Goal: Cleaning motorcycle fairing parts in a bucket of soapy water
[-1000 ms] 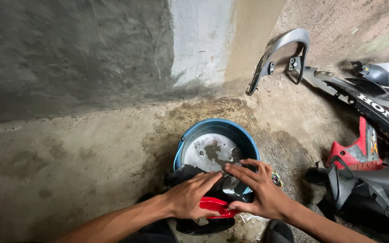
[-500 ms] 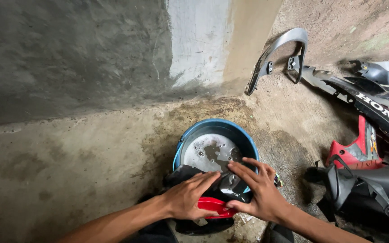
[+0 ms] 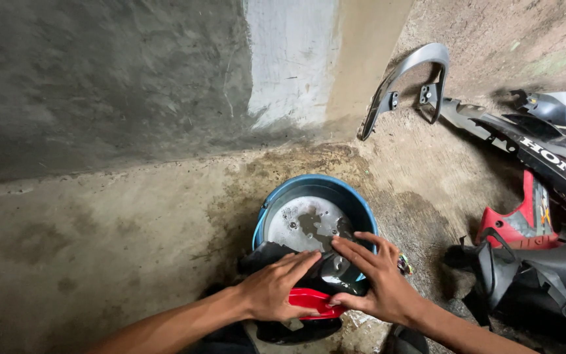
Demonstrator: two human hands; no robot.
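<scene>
A blue bucket (image 3: 309,187) of grey, soapy water stands on the concrete floor in front of me. Across its near rim lies a black and red plastic body panel (image 3: 316,303). My left hand (image 3: 276,288) lies flat on the panel's black top with its thumb by the red strip. My right hand (image 3: 378,278) presses on the wet black part at the bucket's rim, fingers spread and pointing left. Neither hand closes around the panel. What lies under the panel is hidden.
A grey concrete wall (image 3: 99,78) rises behind the bucket. A silver grab rail (image 3: 404,82) leans at the back right. Black and red fairing pieces (image 3: 532,216) are piled on the right. The floor around the bucket is wet and stained.
Both hands have shifted slightly over the panel, the right fingers sliding a little to the left. The bucket and the parts on the right have not moved.
</scene>
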